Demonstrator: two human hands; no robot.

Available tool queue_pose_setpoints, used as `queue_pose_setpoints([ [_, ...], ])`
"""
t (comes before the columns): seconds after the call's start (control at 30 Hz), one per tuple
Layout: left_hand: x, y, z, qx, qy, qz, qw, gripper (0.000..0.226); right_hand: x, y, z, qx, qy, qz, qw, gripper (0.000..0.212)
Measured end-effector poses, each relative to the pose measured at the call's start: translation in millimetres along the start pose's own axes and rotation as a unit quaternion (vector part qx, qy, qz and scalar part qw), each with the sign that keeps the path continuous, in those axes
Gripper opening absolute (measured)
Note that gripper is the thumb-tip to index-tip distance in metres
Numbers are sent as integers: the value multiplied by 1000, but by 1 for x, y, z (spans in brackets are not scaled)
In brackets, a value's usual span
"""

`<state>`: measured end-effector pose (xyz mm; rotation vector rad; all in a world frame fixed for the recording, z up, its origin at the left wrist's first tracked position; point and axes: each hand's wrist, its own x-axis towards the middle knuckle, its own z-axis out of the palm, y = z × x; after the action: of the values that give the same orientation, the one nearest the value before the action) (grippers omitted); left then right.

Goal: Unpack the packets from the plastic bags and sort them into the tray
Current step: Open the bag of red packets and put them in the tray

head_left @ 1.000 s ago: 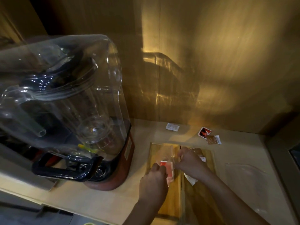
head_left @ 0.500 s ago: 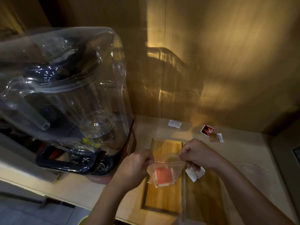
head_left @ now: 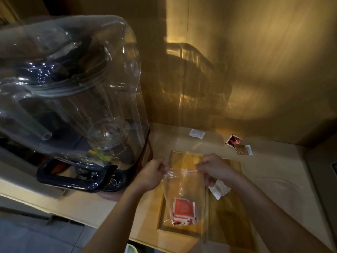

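A clear plastic bag (head_left: 183, 189) hangs between my hands above the wooden tray (head_left: 226, 227). My left hand (head_left: 152, 175) pinches the bag's top left corner and my right hand (head_left: 214, 168) pinches its top right, stretching the mouth taut. Several red packets (head_left: 184, 210) lie bunched at the bag's bottom, over the tray's left compartment. A white packet (head_left: 218, 189) pokes out under my right hand; whether the hand holds it is unclear.
A large blender (head_left: 73, 106) with a clear cover stands at the left on the counter. Loose packets lie behind the tray: white (head_left: 197, 133), red-and-black (head_left: 233, 141), brown (head_left: 243, 149). An empty clear bag (head_left: 279, 183) lies at the right.
My hands moved apart and pulled the bag's top edge tight. The bag hangs longer now, and the red packets have dropped lower toward the tray's near edge.
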<state>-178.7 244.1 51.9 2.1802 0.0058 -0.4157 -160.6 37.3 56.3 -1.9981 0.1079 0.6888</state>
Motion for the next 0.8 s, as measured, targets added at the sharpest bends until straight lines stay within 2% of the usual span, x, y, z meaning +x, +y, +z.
queue_pose_setpoints([
  [0.07,8,-11,9,-45,59,-25,997,11,4,5,4,81,32,4,996,14],
  [0.13,10,-19,19,-107,107,-56,987,8,7,13,11,138,48,10,989,23],
  [0.23,4,-27,31,-204,136,-85,966,58,9,31,22,145,35,6,989,60],
  [0.3,-5,-40,40,-256,87,-66,961,91,6,43,29,115,-3,-4,993,82],
  [0.37,-14,-58,52,-187,-17,-59,980,121,3,55,35,52,-64,-37,996,102],
  [0.43,-22,-76,63,-14,-119,-61,991,140,0,68,41,-51,-115,-78,989,122],
  [0.47,-26,-83,69,64,-143,-65,986,144,-1,75,44,-113,-131,-85,981,129],
  [0.53,-32,-92,82,138,-131,-69,979,143,-3,91,51,-225,-153,-75,959,135],
  [0.63,-38,-101,98,188,-30,-19,982,124,-3,110,65,-320,-139,-58,935,129],
  [0.73,-37,-108,105,136,37,3,990,91,-2,117,73,-366,-67,-67,926,106],
  [0.8,-38,-107,103,155,66,20,986,64,-3,112,75,-338,-30,-85,937,87],
])
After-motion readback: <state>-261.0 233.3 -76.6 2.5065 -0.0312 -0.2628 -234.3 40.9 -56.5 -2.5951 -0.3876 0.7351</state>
